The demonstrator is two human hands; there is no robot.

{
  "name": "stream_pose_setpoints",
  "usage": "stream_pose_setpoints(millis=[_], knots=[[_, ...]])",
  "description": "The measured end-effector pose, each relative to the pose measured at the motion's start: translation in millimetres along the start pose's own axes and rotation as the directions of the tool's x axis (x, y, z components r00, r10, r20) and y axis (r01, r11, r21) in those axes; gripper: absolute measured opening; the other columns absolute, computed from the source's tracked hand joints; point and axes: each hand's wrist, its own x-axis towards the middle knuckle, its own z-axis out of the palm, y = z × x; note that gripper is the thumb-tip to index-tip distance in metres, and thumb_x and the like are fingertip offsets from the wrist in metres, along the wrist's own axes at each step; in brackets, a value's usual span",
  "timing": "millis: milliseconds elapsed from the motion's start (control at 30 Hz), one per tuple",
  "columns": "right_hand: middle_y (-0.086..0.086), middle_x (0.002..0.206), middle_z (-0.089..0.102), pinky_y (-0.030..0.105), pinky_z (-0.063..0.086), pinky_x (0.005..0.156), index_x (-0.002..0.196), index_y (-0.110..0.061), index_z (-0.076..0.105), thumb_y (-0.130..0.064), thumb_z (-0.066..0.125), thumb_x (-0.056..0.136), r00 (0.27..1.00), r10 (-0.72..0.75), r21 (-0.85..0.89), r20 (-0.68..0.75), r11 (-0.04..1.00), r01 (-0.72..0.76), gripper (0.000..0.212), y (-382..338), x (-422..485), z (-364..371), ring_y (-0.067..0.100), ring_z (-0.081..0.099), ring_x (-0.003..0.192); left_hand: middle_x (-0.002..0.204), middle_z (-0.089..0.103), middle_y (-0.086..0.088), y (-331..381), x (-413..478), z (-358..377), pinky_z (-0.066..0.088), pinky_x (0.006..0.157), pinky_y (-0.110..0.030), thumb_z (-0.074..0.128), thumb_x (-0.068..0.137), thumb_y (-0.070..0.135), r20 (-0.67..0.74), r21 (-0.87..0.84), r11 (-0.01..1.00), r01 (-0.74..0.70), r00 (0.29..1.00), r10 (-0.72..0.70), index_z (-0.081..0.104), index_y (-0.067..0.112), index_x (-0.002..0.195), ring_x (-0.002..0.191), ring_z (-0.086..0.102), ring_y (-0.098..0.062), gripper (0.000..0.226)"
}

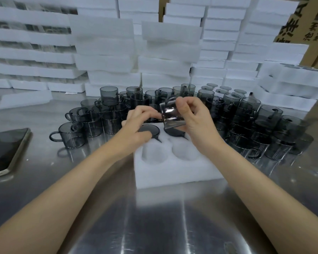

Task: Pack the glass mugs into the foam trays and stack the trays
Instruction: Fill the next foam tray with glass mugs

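Mug (170, 114) in right hand (195, 121): smoky grey glass, transparent, glossy, bright glare. Loose mugs (70, 136) beyond both hands: same tinted glass, smooth. Foam tray (173, 173) under hands: white, matt, soft fuzzy grain. Table (154, 226): brushed steel, streaky reflections. Phone (6, 149) well left of left hand (138, 123): glossy black screen. Boxes (312, 19) far right: brown cardboard, matt.

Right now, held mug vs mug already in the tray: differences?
Pose: the held mug is tilted over the far right pocket of the tray; the seated mug sits level in the far left pocket.
Exposure: the held mug's wall shows; the seated mug shows only a dark round top.
Support: the right hand grips the held mug; the seated mug rests in foam.
Both are dark tinted glass.
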Motion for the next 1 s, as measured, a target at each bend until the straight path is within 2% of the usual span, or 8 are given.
stream_pose_setpoints(millis=[67,200,367,567,700,833,900,1000], knots=[[0.007,0.101,0.068,0.045,0.058,0.077,0.1,-0.013,0.054,-0.075,0.074,0.047,0.996,0.086,0.073,0.004,0.994,-0.086,0.084,-2.4,0.9,-1.2,0.023,0.07,0.096,0.133,0.033,0.02,2.8,-1.1,-9.2,0.018,0.114,-0.042,0.046,0.06,0.018,0.14,0.002,1.0,0.015,0.99,-0.015,0.046,0.051,0.113,0.131,0.02,-0.002,0.062],[0.02,0.098,0.071,0.033,0.058,0.063,0.11,0.002,0.058,-0.073,0.063,0.06,0.977,0.215,0.194,0.015,0.957,-0.214,0.09,-10.4,-0.1,-1.3,0.031,0.072,0.084,0.138,0.019,0.029,4.2,-1.8,-16.8,0.011,0.114,-0.039,0.051,0.061,0.02,0.352,0.175,0.985,-0.017,0.935,-0.047,0.037,0.064,0.113,0.135,0.006,0.005,0.07],[0.0,0.085,0.074,0.023,0.051,0.048,0.103,-0.011,0.061,-0.07,0.047,0.07,0.987,0.163,0.153,-0.012,0.975,-0.159,0.069,-11.3,-1.0,-1.0,0.022,0.073,0.075,0.14,0.026,0.016,-1.8,-1.8,-14.6,0.025,0.116,-0.042,0.051,0.063,0.01,0.213,-0.037,0.998,0.056,0.976,-0.047,0.047,0.05,0.118,0.137,0.025,-0.006,0.069],[0.01,0.116,0.059,0.032,0.056,0.077,0.113,-0.023,0.054,-0.023,0.079,0.074,0.997,-0.028,0.23,0.07,0.973,0.011,0.046,-5.6,-3.9,-3.7,0.026,0.067,0.101,0.141,0.042,-0.004,-13.6,2.7,-5.8,0.035,0.111,-0.047,0.049,0.061,-0.008,0.123,-0.269,0.961,0.06,0.992,-0.028,0.048,0.022,0.133,0.132,0.045,-0.019,0.078],[-0.008,0.118,0.059,0.024,0.053,0.078,0.119,-0.025,0.051,0.001,0.07,0.08,0.99,-0.075,0.094,0.121,0.994,0.063,0.051,-6.5,-6.7,-2.3,0.013,0.069,0.096,0.137,0.052,-0.012,-16.1,1.5,2.8,0.05,0.095,-0.035,0.043,0.054,-0.017,0.088,-0.517,0.852,0.082,0.995,-0.043,0.049,0.007,0.133,0.125,0.054,-0.022,0.082],[-0.02,0.102,0.065,0.025,0.054,0.067,0.114,-0.029,0.056,-0.028,0.072,0.074,0.994,-0.079,-0.175,0.077,0.98,0.092,0.043,-8.0,-11.5,2.4,0.017,0.063,0.072,0.142,0.046,-0.013,-15.9,3.8,-4.0,0.047,0.101,-0.041,0.044,0.059,-0.013,0.173,-0.544,0.83,0.126,0.984,-0.036,0.046,0.013,0.134,0.126,0.052,-0.024,0.08],[-0.015,0.097,0.063,0.023,0.05,0.064,0.111,-0.03,0.056,-0.034,0.071,0.072,0.979,-0.187,-0.321,0.078,0.925,0.203,0.042,-8.6,-14.0,5.2,0.017,0.059,0.07,0.148,0.038,-0.006,-16.6,5.0,-10.5,0.038,0.109,-0.045,0.045,0.062,-0.006,0.249,-0.481,0.867,0.127,0.968,-0.004,0.047,0.024,0.134,0.133,0.044,-0.022,0.078],[-0.007,0.089,0.056,0.015,0.041,0.065,0.092,-0.028,0.059,-0.037,0.072,0.075,0.889,-0.401,-0.507,0.22,0.732,0.455,0.024,-8.6,-20.3,7.7,0.008,0.054,0.074,0.151,0.037,-0.003,-19.3,6.7,-16.7,0.03,0.115,-0.048,0.046,0.059,-0.003,0.29,-0.456,0.87,0.186,0.955,-0.052,0.041,0.027,0.141,0.138,0.038,-0.022,0.087]])
